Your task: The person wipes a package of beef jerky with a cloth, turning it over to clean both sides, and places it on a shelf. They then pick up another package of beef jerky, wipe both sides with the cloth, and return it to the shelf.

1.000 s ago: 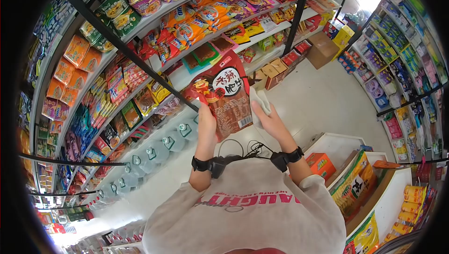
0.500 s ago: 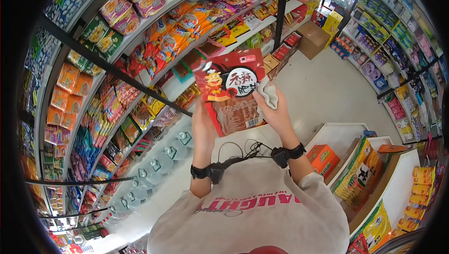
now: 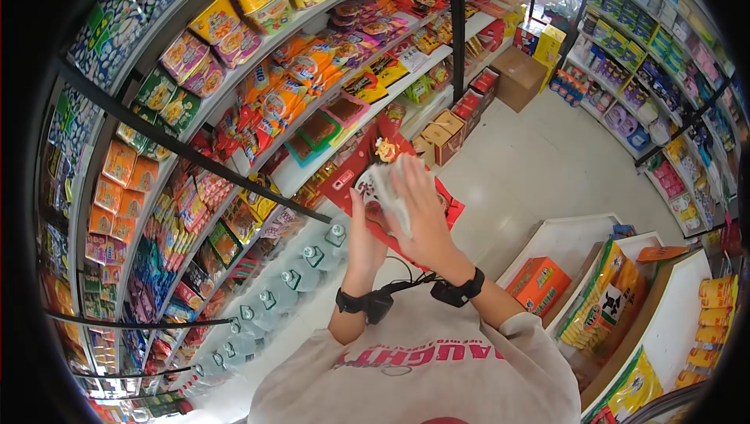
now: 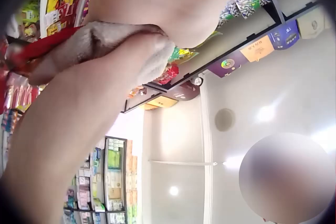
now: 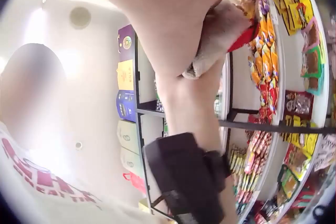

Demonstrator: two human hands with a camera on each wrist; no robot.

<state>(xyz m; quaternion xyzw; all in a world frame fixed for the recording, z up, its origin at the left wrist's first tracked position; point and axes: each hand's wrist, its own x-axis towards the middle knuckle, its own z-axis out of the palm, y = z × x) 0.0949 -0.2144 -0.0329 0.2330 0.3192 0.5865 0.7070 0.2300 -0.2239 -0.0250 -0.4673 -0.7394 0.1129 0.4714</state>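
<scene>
While the person's white shirt (image 3: 414, 361) with pink letters fills the near part of the head view, black straps (image 3: 366, 304) go round both wrists. Thin black wires (image 3: 402, 277) curl just past the shirt. Next come the two hands, close together. The left hand (image 3: 365, 240) grips the red bag (image 3: 341, 182) at its near left side, thumb up along the edge; its other fingers are hidden. The right hand (image 3: 426, 217) has its fingers long and nearly straight, and presses a pale cloth (image 3: 390, 197) flat on the front of the bag. I cannot tell how its thumb lies. The red bag is up in front of the person, tilted, and a little yellow cartoon (image 3: 385, 150) shows past the cloth.

Off to the right, an orange box (image 3: 539, 284) and a big yellow pack (image 3: 613, 295) sit in white bins (image 3: 664, 311). On the left, big clear bottles (image 3: 291, 279) with green tops stand in a row on the pale floor (image 3: 519, 162). Behind them, shelves hold orange packs (image 3: 312, 65), green bowls (image 3: 169, 96) and lots of bright bags. Farther off, a brown box (image 3: 519, 80) sits near a yellow box (image 3: 549, 45). More full shelves (image 3: 644, 65) curve along the far right. Way up high, the right wrist view shows a blue box (image 5: 126, 105) on a shelf top.
</scene>
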